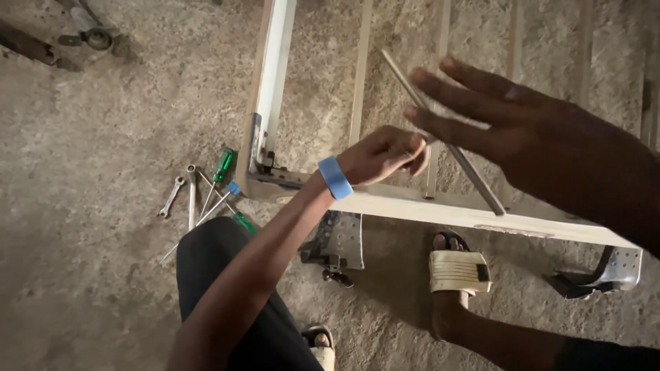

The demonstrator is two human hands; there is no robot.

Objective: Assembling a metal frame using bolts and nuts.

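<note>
My left hand (381, 154), with a blue band on its wrist, reaches up from the lower left and is closed on a thin metal rod (474, 180). The rod runs slantwise from the upper middle down to the right, across a cream-coloured frame (440, 207) lying on the ground. My right hand (509, 117) comes in from the right with its fingers spread and blurred. It hovers over the upper part of the rod and holds nothing.
Spanners (172, 196) and green-handled screwdrivers (223, 165) lie on the concrete floor left of the frame corner. Perforated metal brackets (344, 240) (619, 266) hang under the frame. A sandalled foot (457, 271) stands below the rail. A power tool (89, 34) lies at the top left.
</note>
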